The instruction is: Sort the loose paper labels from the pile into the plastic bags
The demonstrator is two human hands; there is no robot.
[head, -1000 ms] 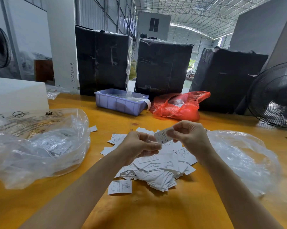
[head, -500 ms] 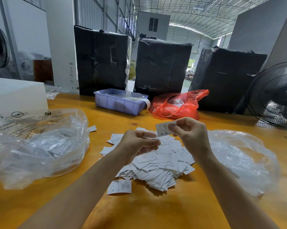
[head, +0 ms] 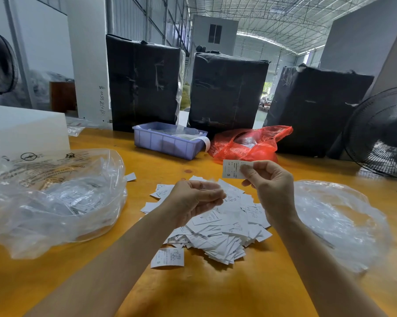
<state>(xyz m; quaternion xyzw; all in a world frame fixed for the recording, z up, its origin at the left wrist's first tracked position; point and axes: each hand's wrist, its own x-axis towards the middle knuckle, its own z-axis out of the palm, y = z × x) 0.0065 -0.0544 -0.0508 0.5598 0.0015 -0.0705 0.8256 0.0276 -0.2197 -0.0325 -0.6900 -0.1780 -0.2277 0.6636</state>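
Warehouse interior, orange worktop [head: 215, 291] in the foreground; 3 black-wrapped bales [head: 145, 83] stand along its far edge, with a fan [head: 385, 133] at far right.

Left plastic bag [head: 55, 202]: large, clear, printed, mouth open toward the middle; it already holds a good many labels. Judged the fuller bin.

Right plastic bag [head: 339, 220]: clear, crumpled, lying flatter; what it holds cannot be read through the folds.

Pile [head: 218, 227]: a dense heap of white labels between the 2 bags, under both forearms, with strays at its edges. Judged: sorting under way, most of the pile still to do.

Blue tray [head: 167, 143] and red bag [head: 250, 143]: beyond the pile, apart from it.

Right hand [head: 270, 186]: raised above the pile, thumb and fingers pinching 1 label [head: 233, 169] by its right end.

Left hand [head: 195, 199]: beside it and lower, fingers loosely curled; whether it holds anything cannot be told.

Held label: long axis roughly level, running left to right; printed face toward the camera, an "S" showing near its lower left corner. Its destination bag is not yet evident.
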